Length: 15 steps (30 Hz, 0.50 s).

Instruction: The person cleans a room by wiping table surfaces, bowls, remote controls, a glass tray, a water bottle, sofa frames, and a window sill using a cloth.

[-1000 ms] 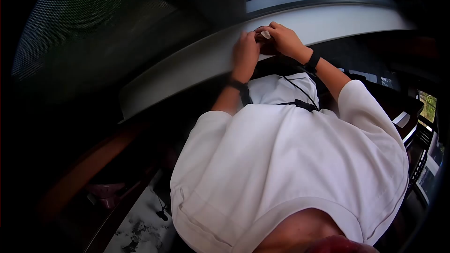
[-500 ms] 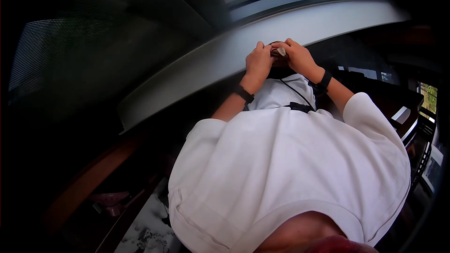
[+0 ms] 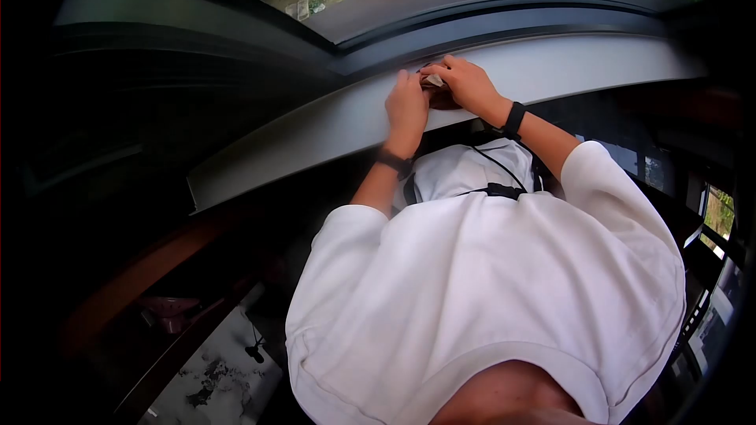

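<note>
Both hands meet over the pale sill [image 3: 315, 122]. My left hand [image 3: 407, 109] has its fingers closed at the left side of a small dark brown object [image 3: 445, 99]. From the right, my right hand [image 3: 472, 88] pinches a small whitish piece [image 3: 433, 79] at the top of the brown object. The fingers hide much of both items, and what they are cannot be made out. Each wrist wears a black band.
Beyond the sill is a dark window frame [image 3: 504, 22], with ground and green plants outside. A white and grey patterned surface [image 3: 228, 374] lies low on the left, near a pinkish object [image 3: 169, 307]. A thin black cord hangs at the waist.
The view has shifted, showing more of the ground outside. Since half a second ago both hands appear further left in view, over the sill, still at the brown object.
</note>
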Tool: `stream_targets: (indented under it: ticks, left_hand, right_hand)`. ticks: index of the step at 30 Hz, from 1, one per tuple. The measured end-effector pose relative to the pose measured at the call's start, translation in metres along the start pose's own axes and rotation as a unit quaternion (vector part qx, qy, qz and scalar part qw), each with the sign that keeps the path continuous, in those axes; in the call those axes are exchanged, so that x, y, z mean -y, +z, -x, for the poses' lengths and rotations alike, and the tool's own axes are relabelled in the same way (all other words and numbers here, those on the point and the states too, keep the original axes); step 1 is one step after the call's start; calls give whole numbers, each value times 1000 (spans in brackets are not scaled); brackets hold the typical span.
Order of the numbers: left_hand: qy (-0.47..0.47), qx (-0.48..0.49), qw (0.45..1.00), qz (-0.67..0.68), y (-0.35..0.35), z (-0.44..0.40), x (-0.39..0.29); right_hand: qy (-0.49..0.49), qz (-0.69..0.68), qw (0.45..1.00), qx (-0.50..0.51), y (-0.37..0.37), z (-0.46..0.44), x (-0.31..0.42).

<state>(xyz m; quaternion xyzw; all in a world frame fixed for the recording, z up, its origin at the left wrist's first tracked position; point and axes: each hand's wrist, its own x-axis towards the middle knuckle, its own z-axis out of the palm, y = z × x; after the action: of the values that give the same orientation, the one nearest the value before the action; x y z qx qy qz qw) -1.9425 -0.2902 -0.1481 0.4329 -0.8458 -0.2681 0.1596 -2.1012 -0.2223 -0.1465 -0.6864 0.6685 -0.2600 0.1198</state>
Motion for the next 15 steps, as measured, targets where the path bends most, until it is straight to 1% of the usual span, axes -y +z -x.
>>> stream_targets:
  ticks: [1, 3, 8, 11, 12, 13, 14, 15]
  left_hand:
    - [4, -15, 1000, -1, 4, -1, -1]
    - [-14, 8, 1000, -14, 13, 1, -8]
    - [-21, 67, 998, 3, 16, 43, -25]
    - [-29, 71, 997, 32, 18, 71, -35]
    - [-26, 69, 997, 17, 17, 75, -35]
    - [-48, 82, 995, 17, 16, 77, -38]
    - [-70, 95, 993, 16, 11, 73, -48]
    - [-91, 108, 990, 15, 11, 70, -56]
  right_hand:
    - [-7, -3, 1000, -5, 0, 0, -3]
    - [-22, -10, 1000, -16, -6, 4, -12]
    - [2, -30, 999, 40, -14, 49, -2]
    - [-3, -40, 998, 57, -16, 75, 5]
    - [-11, -42, 997, 61, -15, 78, 6]
    - [-19, -43, 997, 65, -16, 80, 6]
    - [-7, -61, 993, 96, -24, 77, 4]
    - [-8, -73, 993, 96, -26, 76, -2]
